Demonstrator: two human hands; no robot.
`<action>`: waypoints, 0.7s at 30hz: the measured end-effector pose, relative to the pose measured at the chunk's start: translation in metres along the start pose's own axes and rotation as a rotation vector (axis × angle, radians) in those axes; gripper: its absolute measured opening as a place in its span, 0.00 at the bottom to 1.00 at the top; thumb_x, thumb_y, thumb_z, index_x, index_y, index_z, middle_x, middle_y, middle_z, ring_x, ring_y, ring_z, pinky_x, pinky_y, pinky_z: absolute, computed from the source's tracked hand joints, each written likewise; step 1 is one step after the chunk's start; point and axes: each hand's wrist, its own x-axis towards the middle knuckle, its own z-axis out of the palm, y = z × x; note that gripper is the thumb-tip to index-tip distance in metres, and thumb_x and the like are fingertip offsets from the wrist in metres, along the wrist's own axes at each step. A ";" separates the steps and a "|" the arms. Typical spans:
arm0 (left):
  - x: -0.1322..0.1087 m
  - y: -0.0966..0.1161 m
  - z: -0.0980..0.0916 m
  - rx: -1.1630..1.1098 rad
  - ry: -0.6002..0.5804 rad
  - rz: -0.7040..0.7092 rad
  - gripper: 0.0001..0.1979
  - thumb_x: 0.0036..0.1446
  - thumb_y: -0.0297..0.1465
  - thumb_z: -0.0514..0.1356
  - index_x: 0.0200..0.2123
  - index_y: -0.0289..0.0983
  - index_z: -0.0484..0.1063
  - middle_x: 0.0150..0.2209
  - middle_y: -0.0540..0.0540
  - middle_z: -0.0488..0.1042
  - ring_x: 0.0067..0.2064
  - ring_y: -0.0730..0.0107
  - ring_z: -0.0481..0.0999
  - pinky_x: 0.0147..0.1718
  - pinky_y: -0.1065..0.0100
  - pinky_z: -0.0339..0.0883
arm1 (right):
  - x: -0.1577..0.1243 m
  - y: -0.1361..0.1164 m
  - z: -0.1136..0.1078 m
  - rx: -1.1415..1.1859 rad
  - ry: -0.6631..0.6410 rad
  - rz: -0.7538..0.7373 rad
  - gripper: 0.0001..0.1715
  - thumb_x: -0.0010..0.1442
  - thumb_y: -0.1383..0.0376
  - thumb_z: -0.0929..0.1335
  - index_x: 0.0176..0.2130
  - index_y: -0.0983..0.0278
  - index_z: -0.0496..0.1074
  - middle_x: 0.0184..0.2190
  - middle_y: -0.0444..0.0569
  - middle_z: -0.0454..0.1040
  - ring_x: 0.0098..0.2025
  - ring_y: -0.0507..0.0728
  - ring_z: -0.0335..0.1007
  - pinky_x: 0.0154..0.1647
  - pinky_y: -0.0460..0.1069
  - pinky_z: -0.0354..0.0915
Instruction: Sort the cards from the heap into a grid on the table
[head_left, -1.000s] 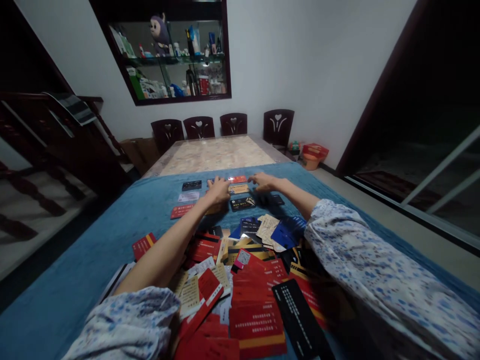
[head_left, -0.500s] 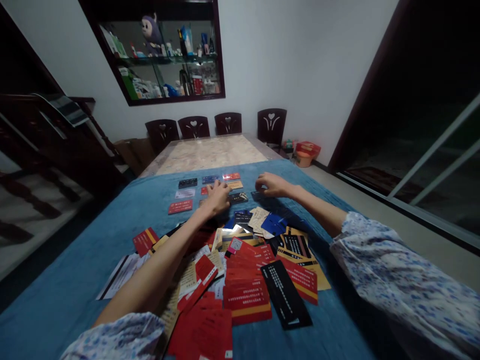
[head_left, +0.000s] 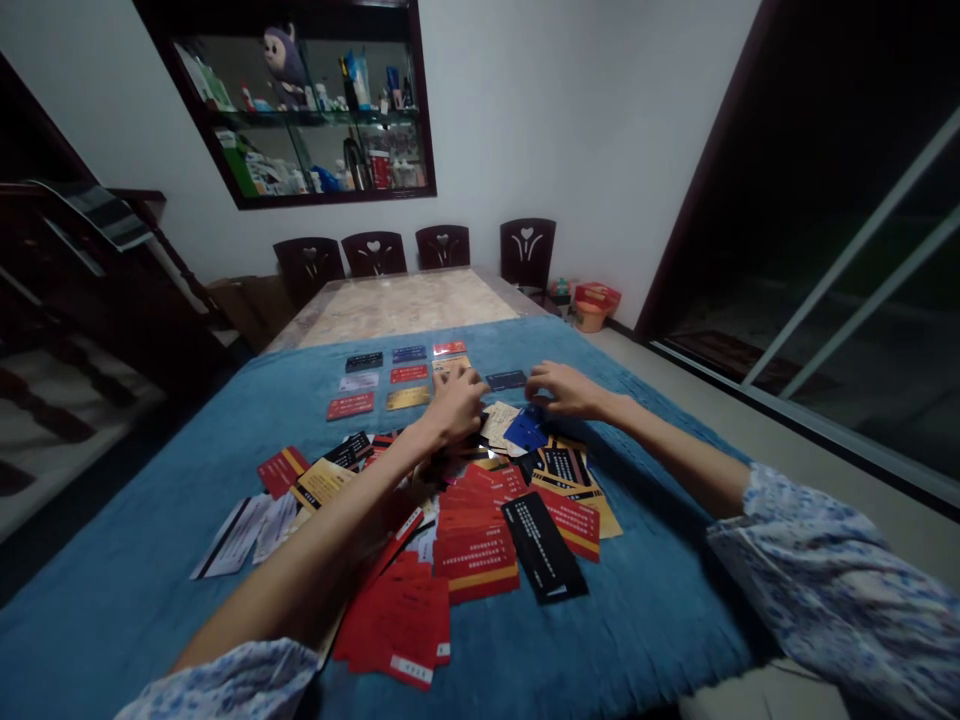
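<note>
Cards lie in rows on the far part of the blue cloth over the surface, long axes running left to right; a dark card sits to their right, aligned much the same way. Nearer the person spreads an overlapping card pile, where a black card stretches lengthwise away, its far end slanting left. The left hand arches palm down at the rows' right end, fingers bent; whether it grasps anything cannot be told. The right hand, fingers bent leftward, is just beside the dark card and a blue card; its grip and contact cannot be made out.
</note>
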 end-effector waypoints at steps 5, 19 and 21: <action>-0.014 0.020 0.001 -0.061 -0.004 0.099 0.14 0.61 0.32 0.57 0.50 0.41 0.75 0.55 0.40 0.70 0.58 0.49 0.59 0.52 0.48 0.52 | -0.025 -0.002 0.007 0.019 0.051 -0.062 0.07 0.60 0.69 0.67 0.36 0.64 0.76 0.37 0.52 0.73 0.41 0.58 0.64 0.41 0.50 0.57; -0.053 0.046 0.005 -0.328 -0.140 0.459 0.28 0.48 0.52 0.68 0.44 0.39 0.70 0.50 0.39 0.68 0.53 0.49 0.63 0.52 0.46 0.57 | -0.040 -0.011 0.019 0.085 0.183 -0.248 0.07 0.62 0.68 0.66 0.37 0.64 0.76 0.36 0.53 0.73 0.39 0.58 0.63 0.40 0.53 0.59; -0.056 0.050 0.004 -0.348 -0.165 0.542 0.30 0.46 0.53 0.68 0.46 0.40 0.70 0.54 0.38 0.66 0.55 0.47 0.62 0.55 0.45 0.56 | -0.038 -0.012 0.021 0.090 0.191 -0.255 0.07 0.62 0.69 0.67 0.37 0.64 0.76 0.36 0.52 0.73 0.40 0.58 0.63 0.40 0.53 0.59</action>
